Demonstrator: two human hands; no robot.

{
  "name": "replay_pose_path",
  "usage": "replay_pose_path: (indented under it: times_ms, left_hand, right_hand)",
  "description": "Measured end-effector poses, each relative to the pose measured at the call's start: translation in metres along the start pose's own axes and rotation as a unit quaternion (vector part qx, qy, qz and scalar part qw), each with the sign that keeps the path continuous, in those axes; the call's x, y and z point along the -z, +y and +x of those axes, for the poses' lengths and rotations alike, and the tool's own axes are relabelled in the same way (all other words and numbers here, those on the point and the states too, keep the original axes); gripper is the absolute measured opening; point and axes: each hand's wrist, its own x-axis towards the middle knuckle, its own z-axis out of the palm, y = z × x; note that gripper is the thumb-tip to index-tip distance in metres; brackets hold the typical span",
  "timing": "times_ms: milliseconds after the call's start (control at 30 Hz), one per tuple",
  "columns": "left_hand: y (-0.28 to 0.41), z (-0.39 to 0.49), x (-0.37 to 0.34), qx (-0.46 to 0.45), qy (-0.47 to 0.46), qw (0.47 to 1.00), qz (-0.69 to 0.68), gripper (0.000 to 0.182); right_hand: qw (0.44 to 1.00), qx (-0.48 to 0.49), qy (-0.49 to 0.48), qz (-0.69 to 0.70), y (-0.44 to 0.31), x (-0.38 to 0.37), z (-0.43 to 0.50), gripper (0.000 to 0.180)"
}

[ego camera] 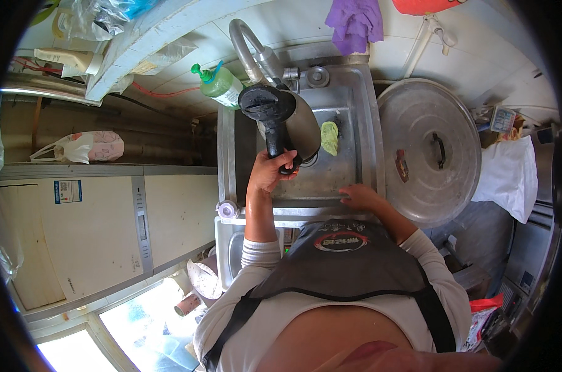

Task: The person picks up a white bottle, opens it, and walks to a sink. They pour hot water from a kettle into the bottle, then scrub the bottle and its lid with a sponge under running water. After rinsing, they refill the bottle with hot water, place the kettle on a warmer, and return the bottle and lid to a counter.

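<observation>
My left hand (272,168) grips the black handle of an electric kettle (304,123), which is held tilted over the left part of a steel sink (299,195). The kettle's black lid faces up beside the curved faucet (246,46). A yellow-green cloth or sponge (329,138) lies on the sink floor, right of the kettle. My right hand (357,197) is at the sink's near right edge with nothing seen in it; its fingers are apart. A green pump bottle (223,86) stands at the sink's back left corner. Part of the basin is hidden by the kettle.
A large round metal lid (425,186) with a black handle is right of the sink. A purple cloth (355,23) hangs behind. A small round purple-and-white object (227,209) sits on the near left corner. A white cabinet or fridge (95,228) stands left; a white bag (508,179) lies right.
</observation>
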Motion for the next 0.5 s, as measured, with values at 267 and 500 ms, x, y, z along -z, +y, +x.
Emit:
replay_pose_path:
  times_ms: [267,500]
  left_hand:
    - [-0.002,0.0037,0.0032,0.0,-0.003,1.0,0.002,0.025]
    - [-0.0023,0.0049,0.0029,0.002,-0.011,1.0,0.0,0.028]
  right_hand:
    - [1.0,-0.008,0.0,0.005,-0.0065,0.0052,-0.0033,0.041]
    - [1.0,-0.009,-0.004,-0.005,-0.0068,0.0049,-0.0039,0.042]
